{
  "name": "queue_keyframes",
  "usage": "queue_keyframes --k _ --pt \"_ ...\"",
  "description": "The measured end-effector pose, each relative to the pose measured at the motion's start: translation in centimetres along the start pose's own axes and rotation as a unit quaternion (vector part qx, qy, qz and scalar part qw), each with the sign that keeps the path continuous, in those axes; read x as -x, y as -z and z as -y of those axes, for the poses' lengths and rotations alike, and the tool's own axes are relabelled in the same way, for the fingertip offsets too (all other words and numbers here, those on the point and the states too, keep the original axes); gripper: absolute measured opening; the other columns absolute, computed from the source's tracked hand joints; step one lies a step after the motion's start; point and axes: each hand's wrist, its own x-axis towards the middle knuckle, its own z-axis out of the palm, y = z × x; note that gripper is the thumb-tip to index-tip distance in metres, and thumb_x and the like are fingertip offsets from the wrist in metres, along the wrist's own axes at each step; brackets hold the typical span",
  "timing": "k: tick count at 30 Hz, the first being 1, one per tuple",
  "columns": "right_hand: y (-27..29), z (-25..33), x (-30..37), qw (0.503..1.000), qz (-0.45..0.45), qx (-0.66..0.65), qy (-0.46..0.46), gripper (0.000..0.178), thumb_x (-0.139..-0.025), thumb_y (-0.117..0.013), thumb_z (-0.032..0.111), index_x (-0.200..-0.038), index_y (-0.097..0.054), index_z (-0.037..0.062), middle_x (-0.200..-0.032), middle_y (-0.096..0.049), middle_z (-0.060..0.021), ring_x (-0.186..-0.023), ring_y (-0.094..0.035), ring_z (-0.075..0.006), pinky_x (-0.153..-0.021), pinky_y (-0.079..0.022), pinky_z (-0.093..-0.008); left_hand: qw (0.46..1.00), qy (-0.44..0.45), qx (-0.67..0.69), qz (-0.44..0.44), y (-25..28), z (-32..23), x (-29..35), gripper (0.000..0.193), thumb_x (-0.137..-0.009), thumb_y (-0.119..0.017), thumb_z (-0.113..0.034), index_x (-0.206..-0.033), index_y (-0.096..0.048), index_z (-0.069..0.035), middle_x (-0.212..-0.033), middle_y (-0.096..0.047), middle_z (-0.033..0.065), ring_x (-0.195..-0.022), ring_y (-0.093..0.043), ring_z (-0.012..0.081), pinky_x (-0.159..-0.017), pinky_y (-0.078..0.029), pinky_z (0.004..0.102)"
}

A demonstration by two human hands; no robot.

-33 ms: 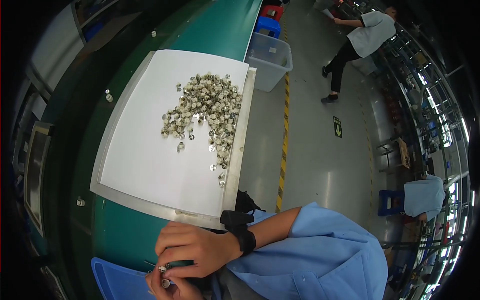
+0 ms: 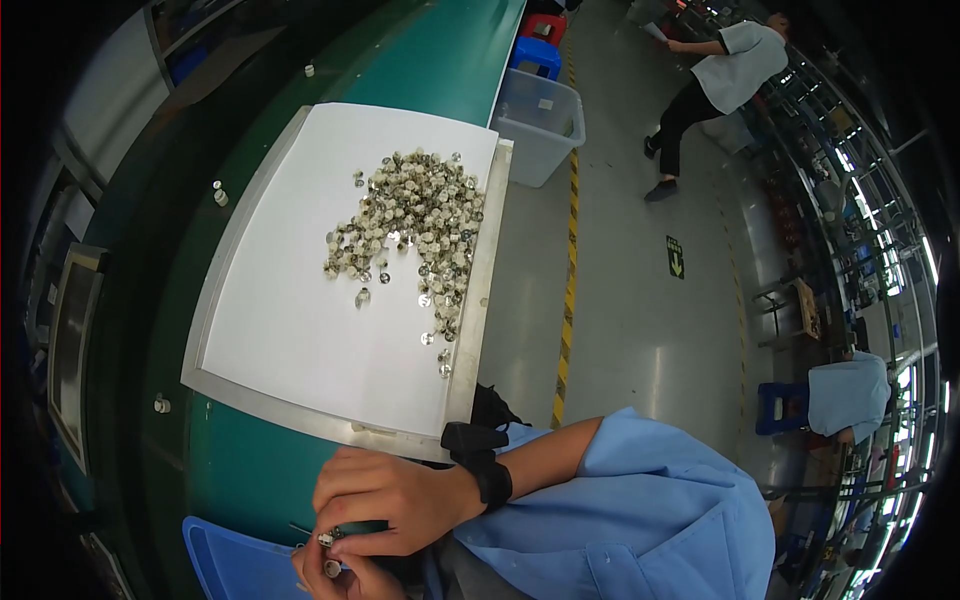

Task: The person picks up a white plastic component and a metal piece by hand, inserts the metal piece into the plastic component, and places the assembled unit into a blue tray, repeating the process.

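Near the lower edge, my right hand (image 2: 385, 500) is closed in a pinch on a small white-and-metal part (image 2: 326, 540). Just below it, my left hand (image 2: 350, 580) grips a small round white cap (image 2: 332, 568) with its fingertips. The two small parts are close together; fingers hide whether they touch. Ahead of my hands lies a white sheet (image 2: 300, 290) in a shallow light-framed tray, with a heap of small white-and-metal parts (image 2: 420, 205) on its far right. A dark band with a block on it wraps my right wrist.
Beside my left hand is a blue tray (image 2: 215, 555). Several loose small parts, one a white piece (image 2: 162, 404), lie on the dark green surface at left. A clear plastic bin (image 2: 540, 125) stands beyond the table's right edge. A person (image 2: 738, 70) is in the aisle.
My hands keep the same pinching pose and the heap looks the same. The person in the aisle has shifted slightly.
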Motion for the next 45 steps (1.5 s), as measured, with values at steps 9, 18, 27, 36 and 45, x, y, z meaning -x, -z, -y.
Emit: queue_keyframes --k 9,18,27,36,45 --pt "-0.2 0.5 -0.4 0.947 0.062 -0.257 -0.18 0.016 -0.094 -0.067 0.013 -0.104 -0.063 0.0012 -0.097 -0.064 -0.0096 -0.085 -0.061 -0.021 -0.078 -0.05 -0.0322 0.989 -0.118 -0.069 -0.06 -1.4 -2.2 -1.5 0.026 -0.096 -0.069 -0.02 -0.093 -0.071 0.006 -0.071 -0.061 0.0179 -0.057 -0.055 0.0274 -0.05 -0.038 0.0377" --pt "1.0 0.0 -0.8 0.955 0.039 -0.276 -0.103 0.022 -0.087 -0.07 -0.003 -0.107 -0.062 -0.003 -0.098 -0.063 -0.0169 -0.08 -0.061 -0.0232 -0.073 -0.048 -0.0346 0.97 -0.015 0.242 -0.027 -2.0 -1.1 -1.3 0.027 -0.077 -0.078 0.006 -0.102 -0.067 0.005 -0.076 -0.063 0.011 -0.065 -0.056 0.018 -0.059 -0.042 0.029" --pt "-0.5 -0.3 -1.1 0.946 0.071 -0.302 -0.095 0.014 -0.086 -0.066 -0.006 -0.098 -0.06 -0.0006 -0.092 -0.061 -0.0149 -0.072 -0.059 -0.0193 -0.066 -0.045 -0.0353 0.968 -0.05 0.245 -0.014 -0.3 -0.6 -1.2 0.031 -0.072 -0.083 0.005 -0.099 -0.069 0.005 -0.065 -0.058 0.0052 -0.056 -0.05 0.0122 -0.053 -0.036 0.0285" --pt "-0.3 -0.5 -0.9 0.975 0.053 -0.215 -0.019 0.013 -0.086 -0.065 -0.003 -0.098 -0.06 0.0003 -0.091 -0.06 -0.0146 -0.073 -0.061 -0.0194 -0.067 -0.046 -0.0348 0.978 -0.044 0.206 0.003 -0.3 -0.8 -1.3 0.03 -0.07 -0.084 0.004 -0.097 -0.07 0.005 -0.064 -0.057 0.0046 -0.055 -0.05 0.013 -0.053 -0.036 0.0282" --pt "-0.4 0.8 -1.4 0.944 0.019 -0.274 -0.185 0.018 -0.084 -0.066 -0.001 -0.101 -0.064 -0.0052 -0.095 -0.063 -0.0199 -0.083 -0.062 -0.0228 -0.074 -0.05 -0.0342 0.984 -0.054 0.172 -0.015 -0.9 -1.0 -1.2 0.033 -0.068 -0.081 0.006 -0.099 -0.071 0.007 -0.065 -0.057 0.0057 -0.057 -0.05 0.0147 -0.052 -0.037 0.0289"
